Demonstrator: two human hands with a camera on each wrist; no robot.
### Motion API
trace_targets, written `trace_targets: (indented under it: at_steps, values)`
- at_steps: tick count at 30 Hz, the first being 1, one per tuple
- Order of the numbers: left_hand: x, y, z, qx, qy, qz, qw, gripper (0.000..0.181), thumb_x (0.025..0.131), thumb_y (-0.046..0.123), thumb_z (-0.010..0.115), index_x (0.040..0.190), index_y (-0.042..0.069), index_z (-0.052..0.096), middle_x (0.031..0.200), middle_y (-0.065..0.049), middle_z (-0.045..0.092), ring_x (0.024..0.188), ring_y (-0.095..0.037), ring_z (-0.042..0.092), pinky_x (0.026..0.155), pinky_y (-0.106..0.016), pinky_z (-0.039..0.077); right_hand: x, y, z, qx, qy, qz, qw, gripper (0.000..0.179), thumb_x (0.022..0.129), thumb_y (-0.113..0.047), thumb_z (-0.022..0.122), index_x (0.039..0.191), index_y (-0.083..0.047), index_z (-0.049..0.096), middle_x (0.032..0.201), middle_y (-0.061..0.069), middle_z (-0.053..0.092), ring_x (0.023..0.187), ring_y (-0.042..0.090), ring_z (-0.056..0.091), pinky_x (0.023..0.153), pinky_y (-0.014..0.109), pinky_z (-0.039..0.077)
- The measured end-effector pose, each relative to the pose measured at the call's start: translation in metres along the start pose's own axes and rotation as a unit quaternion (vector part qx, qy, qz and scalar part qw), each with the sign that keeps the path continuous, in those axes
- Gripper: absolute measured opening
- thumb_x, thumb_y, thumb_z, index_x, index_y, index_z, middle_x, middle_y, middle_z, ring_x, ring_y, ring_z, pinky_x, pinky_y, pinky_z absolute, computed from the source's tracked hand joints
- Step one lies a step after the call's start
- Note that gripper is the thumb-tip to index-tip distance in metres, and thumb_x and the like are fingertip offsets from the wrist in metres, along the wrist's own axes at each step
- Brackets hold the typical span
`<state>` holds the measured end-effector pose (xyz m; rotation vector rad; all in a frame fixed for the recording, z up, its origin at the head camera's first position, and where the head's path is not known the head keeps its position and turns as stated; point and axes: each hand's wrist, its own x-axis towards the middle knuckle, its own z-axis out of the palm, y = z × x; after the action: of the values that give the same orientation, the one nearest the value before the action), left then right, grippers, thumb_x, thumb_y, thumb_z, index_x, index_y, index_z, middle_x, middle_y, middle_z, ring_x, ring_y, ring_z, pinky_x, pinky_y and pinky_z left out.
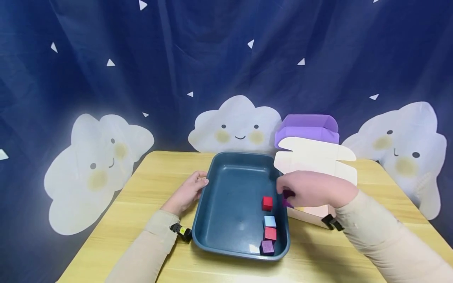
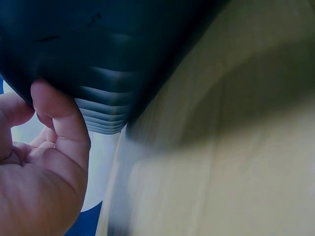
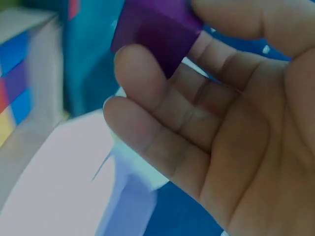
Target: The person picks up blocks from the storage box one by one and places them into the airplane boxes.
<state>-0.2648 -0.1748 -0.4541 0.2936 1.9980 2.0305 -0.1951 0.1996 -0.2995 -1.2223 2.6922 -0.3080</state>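
Observation:
A dark blue tray [image 1: 231, 188] lies on the table, with a red cube [image 1: 267, 203], a light blue cube [image 1: 269, 221], a second red cube [image 1: 270, 234] and a purple cube [image 1: 267, 247] along its right side. My left hand [image 1: 191, 190] grips the tray at its left rim; the left wrist view has the thumb [image 2: 56, 105] against the outer wall. Over the tray's right rim, my right hand [image 1: 315, 188] pinches another purple cube [image 3: 155, 37] between thumb and fingers. Beneath that hand stands an open cardboard box [image 1: 308, 216], partly hidden.
The box's white lid [image 1: 315, 155] folds back behind the right hand, with a purple flap [image 1: 308, 131] beyond it. More coloured cubes [image 3: 15, 76] sit inside the box. A dark blue curtain [image 1: 219, 59] with clouds hangs behind the wooden table [image 1: 155, 181].

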Motion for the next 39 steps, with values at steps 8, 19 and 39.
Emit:
trace_targets:
  at_steps: [8, 19, 39]
  values:
    - [0.001, 0.000, 0.000, 0.004, -0.003, 0.003, 1.0000, 0.028, 0.108, 0.011, 0.045, 0.133, 0.000, 0.042, 0.114, -0.021, 0.061, 0.090, -0.024, 0.065, 0.077, -0.032, 0.055, -0.027, 0.048, 0.016, 0.017, -0.020, 0.116, 0.9929, 0.020, 0.078, -0.001, 0.072, 0.082, -0.016, 0.060, 0.070, -0.008, 0.052, 0.066, 0.011, 0.050, 0.062, 0.030, 0.042]
    - [0.003, -0.002, 0.003, -0.002, -0.003, -0.001, 1.0000, 0.028, 0.107, 0.010, 0.046, 0.133, -0.001, 0.042, 0.110, -0.017, 0.062, 0.089, -0.021, 0.064, 0.077, -0.031, 0.055, -0.034, 0.084, 0.059, 0.007, -0.016, 0.158, 0.9873, 0.023, 0.078, -0.002, 0.076, 0.093, -0.015, 0.065, 0.087, -0.003, 0.055, 0.079, 0.017, 0.052, 0.075, 0.038, 0.049]
    - [0.002, -0.001, 0.002, 0.000, 0.005, 0.002, 1.0000, 0.028, 0.106, 0.010, 0.047, 0.132, -0.001, 0.042, 0.107, -0.014, 0.063, 0.087, -0.020, 0.064, 0.075, -0.032, 0.055, -0.046, 0.090, 0.094, -0.003, 0.092, 0.124, 0.9879, 0.032, 0.084, -0.004, 0.080, 0.101, -0.016, 0.055, 0.096, -0.003, 0.054, 0.078, 0.014, 0.053, 0.072, 0.034, 0.054]
